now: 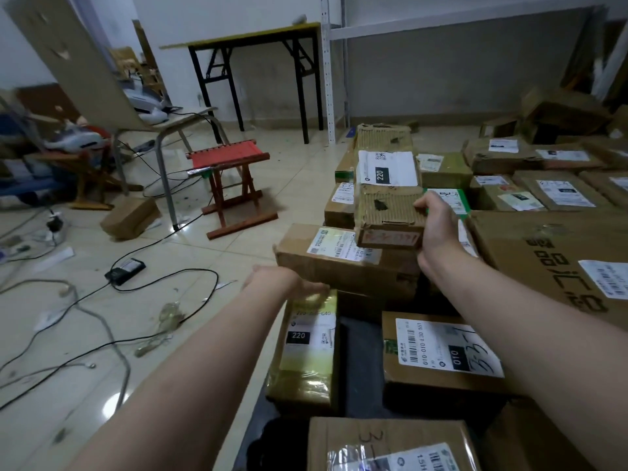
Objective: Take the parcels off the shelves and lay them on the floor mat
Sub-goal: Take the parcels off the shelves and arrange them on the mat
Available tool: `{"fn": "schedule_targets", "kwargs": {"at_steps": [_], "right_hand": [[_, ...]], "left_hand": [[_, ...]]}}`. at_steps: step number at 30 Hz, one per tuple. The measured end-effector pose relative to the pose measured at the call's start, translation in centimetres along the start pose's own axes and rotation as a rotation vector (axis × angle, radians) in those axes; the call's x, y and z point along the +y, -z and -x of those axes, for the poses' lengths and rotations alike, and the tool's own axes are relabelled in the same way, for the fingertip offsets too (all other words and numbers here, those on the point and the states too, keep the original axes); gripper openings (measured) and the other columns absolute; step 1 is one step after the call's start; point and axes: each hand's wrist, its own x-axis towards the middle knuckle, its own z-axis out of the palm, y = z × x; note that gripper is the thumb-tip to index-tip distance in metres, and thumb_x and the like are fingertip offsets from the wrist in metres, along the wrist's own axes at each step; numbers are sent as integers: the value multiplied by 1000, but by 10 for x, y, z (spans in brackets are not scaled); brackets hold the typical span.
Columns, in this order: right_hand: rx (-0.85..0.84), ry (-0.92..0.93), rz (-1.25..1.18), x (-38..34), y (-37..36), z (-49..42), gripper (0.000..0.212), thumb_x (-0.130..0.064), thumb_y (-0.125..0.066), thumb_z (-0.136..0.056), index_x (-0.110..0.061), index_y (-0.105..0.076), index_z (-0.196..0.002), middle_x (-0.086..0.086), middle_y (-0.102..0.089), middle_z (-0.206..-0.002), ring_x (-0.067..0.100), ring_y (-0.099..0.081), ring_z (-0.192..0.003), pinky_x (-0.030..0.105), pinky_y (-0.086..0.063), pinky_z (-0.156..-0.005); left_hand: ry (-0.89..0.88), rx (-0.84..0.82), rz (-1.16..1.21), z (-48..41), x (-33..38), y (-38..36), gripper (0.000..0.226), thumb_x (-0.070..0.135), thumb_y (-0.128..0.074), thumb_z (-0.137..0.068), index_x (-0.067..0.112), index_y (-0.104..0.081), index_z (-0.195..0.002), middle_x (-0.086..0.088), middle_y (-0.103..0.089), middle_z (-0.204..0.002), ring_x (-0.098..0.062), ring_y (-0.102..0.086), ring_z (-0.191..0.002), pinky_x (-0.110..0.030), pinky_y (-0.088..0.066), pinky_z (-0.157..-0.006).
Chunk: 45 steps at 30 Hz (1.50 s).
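**Two hands on two parcels above the mat**

The right hand is gripping one long corrugated cardboard parcel at its near right corner, with the fingers curling over the top edge. This parcel is carrying a white label printed 220 and is stretching away toward the far side. Its near end is lying over the far right corner of one flat brown cardboard parcel — whether the two are touching cannot be told.

The left hand is reaching to the near left lower edge of that flat parcel. Its fingers are blurred and partly hidden there, so it cannot be told whether they are grasping or released.

Below the arms, the dark floor mat is showing between parcels. Four are lying nearest:
- one yellow-green taped parcel with a second 220 label, on the left
- one brown box with a 010 label, just right of it
- one more brown box at the near edge
- one large carton printed with black characters, on the right

More labelled parcels are lying far right, too blurred to count.

On the tiled floor to the left there are one red folding stool, one small cardboard box and one black power adapter among loose cables. One plywood chair and one black-legged folding table are standing farther off. Right of the table, the white metal shelf frame is standing against the far wall.
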Motion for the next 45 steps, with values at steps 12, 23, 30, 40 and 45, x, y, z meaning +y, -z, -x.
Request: {"fn": "schedule_targets", "kwargs": {"at_steps": [12, 23, 30, 40, 45], "right_hand": [[38, -35, 49, 21, -19, -1, 43, -33, -53, -90, -7, -52, -124, 13, -65, -108, 30, -61, -107, 42, -50, -85], [126, -13, -111, 25, -8, -49, 29, -24, -55, -87, -11, -55, -113, 10, -64, -100, 26, -62, -95, 38, -49, -74], [164, -10, -116, 36, 1, -65, 12, -24, -52, -91, -18, -48, -101, 8, -62, -98, 27, -61, -97, 42, -51, -80], [270, -11, -248, 39, 21, -70, 23, -20, -47, -93, -13, -49, -115, 12, -62, -100, 25, -61, -85, 33, -48, -62], [263, -39, -206, 37, 23, -70, 26, -23, -48, -93, -10, -47, -116, 15, -63, -106, 30, -62, -96, 46, -54, -79]], "left_hand": [[125, -354, 74, 51, -7, 43, 95, 56, -75, -75, 4, -35, -143, -17, -51, -96, -36, -55, -83, -38, -50, -55], [236, 331, -142, -11, -15, 149, 112, 87, -60, -62, 9, -43, -142, -17, -56, -129, -38, -59, -111, -47, -52, -96], [27, 734, -157, -37, 66, 167, 115, 84, -65, -62, 5, -35, -140, -19, -55, -126, -38, -57, -111, -53, -50, -94], [-465, 883, 63, -79, 129, 123, 95, 65, -80, -61, 15, -41, -131, -9, -55, -122, -26, -53, -106, -40, -52, -88], [-198, 769, -13, -83, 120, 114, 107, 86, -66, -56, 10, -47, -128, -11, -58, -117, -29, -57, -104, -38, -53, -84]]}}
